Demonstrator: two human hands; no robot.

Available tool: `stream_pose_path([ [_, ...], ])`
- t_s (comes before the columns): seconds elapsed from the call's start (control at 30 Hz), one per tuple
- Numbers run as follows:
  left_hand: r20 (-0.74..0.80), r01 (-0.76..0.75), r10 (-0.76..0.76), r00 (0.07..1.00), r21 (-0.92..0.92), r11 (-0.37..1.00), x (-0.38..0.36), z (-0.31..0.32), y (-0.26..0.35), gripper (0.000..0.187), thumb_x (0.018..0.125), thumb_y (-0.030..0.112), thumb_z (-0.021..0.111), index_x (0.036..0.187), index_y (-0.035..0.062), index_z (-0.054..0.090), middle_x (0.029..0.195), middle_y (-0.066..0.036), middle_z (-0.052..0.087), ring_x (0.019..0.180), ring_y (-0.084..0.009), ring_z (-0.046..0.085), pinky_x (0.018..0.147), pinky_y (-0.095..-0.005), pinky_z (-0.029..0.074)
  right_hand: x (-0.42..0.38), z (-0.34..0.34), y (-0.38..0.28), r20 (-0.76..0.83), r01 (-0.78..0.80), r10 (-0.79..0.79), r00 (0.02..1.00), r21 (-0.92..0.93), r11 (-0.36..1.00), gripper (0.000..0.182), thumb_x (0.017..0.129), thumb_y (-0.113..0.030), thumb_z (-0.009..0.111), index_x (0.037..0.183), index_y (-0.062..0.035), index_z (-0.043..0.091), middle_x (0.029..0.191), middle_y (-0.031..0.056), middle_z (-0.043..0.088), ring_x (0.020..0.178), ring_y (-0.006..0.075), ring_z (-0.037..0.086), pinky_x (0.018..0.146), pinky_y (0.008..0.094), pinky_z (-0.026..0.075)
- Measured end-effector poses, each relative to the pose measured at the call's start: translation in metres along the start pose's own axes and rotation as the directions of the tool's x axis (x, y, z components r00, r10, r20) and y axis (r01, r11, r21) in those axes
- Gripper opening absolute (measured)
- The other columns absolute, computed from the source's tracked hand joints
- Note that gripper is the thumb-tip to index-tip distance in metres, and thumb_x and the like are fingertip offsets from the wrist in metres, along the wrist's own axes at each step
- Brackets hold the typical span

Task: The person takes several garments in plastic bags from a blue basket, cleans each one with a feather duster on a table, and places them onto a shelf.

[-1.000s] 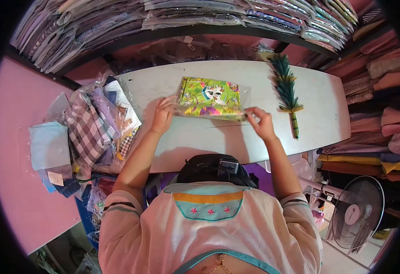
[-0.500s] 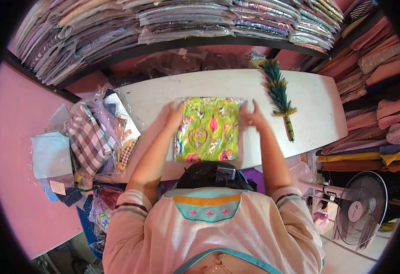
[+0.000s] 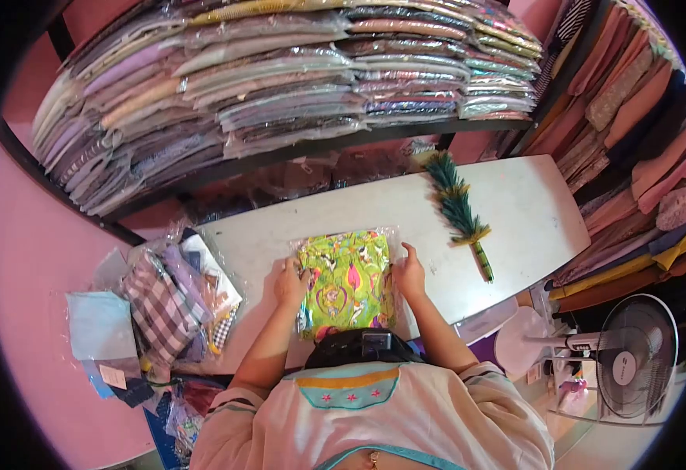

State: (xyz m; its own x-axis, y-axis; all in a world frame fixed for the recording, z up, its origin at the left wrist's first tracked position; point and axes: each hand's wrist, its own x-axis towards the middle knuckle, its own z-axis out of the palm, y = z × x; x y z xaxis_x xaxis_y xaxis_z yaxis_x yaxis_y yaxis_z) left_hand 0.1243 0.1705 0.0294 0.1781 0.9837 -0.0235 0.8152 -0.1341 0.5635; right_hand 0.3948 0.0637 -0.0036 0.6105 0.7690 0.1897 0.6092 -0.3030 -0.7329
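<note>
A folded bright green garment (image 3: 349,286) with a colourful cartoon print lies flat in a clear plastic bag on the white table, right in front of me. My left hand (image 3: 289,283) is closed on the bag's left edge, its fingertips partly curled out of sight. At the opposite edge, my right hand (image 3: 410,276) pinches the plastic at the side, with one finger sticking up off the bag. The lower end of the packet reaches close to my dark waist bag (image 3: 359,347).
A green feathery duster (image 3: 457,200) lies on the white table (image 3: 515,227) to the right. Bagged clothes (image 3: 163,301) are heaped at the left. Stacked packets (image 3: 280,86) fill the shelf behind; hanging garments (image 3: 633,133) and a fan (image 3: 633,356) stand right.
The view has tipped upward, so more of the shelf shows and the table sits lower. My right hand has come in against the packet's right edge.
</note>
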Motion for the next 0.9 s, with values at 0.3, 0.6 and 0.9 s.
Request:
stream_pose_path([
  [0.3,0.059,-0.012,0.025,0.998,-0.206,0.978,-0.009,0.004,-0.024,0.044,0.075,0.011,0.065,0.112,0.0149,0.04,0.078,-0.016,0.061,0.073,-0.0341,0.063,0.065,-0.0423,0.047,-0.001,0.01,-0.013,-0.098,0.095,-0.096,0.99,-0.015,0.995,0.073,0.067,0.0,0.059,0.135,-0.0112,0.035,0.076,0.015,0.063,0.071,0.0324,0.063,0.066,0.042,0.05],
  [0.6,0.006,-0.079,0.083,0.997,-0.224,0.971,-0.023,0.001,-0.018,0.014,0.078,0.005,0.06,0.089,0.0115,0.065,0.083,-0.014,0.065,0.079,-0.0288,0.064,0.069,-0.0378,0.05,0.017,-0.004,-0.019,0.396,-0.093,0.014,0.918,0.183,0.979,0.05,0.069,0.003,0.056,0.116,-0.013,0.062,0.069,0.0126,0.063,0.063,0.0222,0.061,0.063,0.0325,0.05],
  [0.9,-0.136,-0.229,0.187,0.973,-0.455,0.861,-0.03,-0.059,0.086,0.041,0.07,-0.014,0.054,0.107,0.0024,0.058,0.105,-0.008,0.051,0.089,-0.0148,0.058,0.067,-0.022,0.049,0.088,-0.115,-0.074,0.15,0.242,-0.379,0.913,0.55,0.799,0.037,0.073,0.009,0.053,0.101,-0.0092,0.069,0.089,0.0125,0.066,0.079,0.0205,0.063,0.071,0.028,0.049],
])
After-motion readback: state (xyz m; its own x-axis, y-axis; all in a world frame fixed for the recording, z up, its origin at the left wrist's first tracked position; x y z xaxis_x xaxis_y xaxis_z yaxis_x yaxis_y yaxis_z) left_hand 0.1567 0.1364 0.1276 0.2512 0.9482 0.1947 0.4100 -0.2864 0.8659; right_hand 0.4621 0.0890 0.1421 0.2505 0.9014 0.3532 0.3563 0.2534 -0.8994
